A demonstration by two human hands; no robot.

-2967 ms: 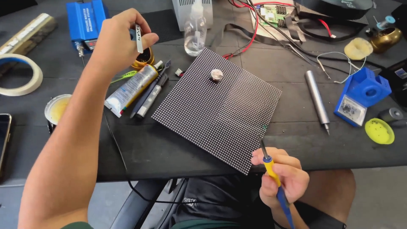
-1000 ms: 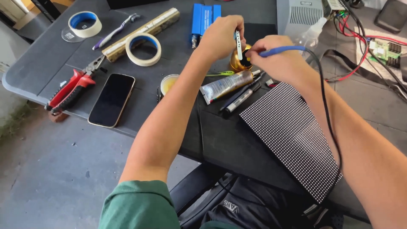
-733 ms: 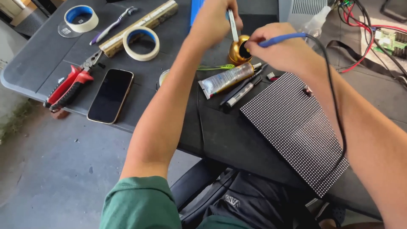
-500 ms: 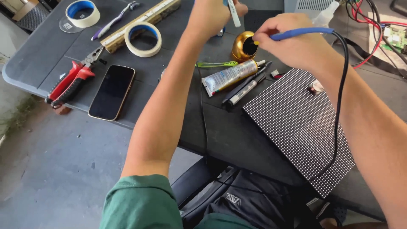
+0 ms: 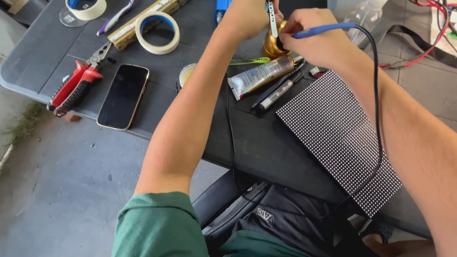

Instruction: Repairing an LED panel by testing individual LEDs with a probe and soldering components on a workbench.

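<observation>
The left hand is closed around thin metal tweezers, held upright with the tips pointing down. Just right of it, the right hand grips a blue-handled soldering iron, its tip poked into the brass tip cleaner sitting between the two hands on the table. Below the hands lie a silver tube and a black pen; below the right hand lies a dotted LED panel.
</observation>
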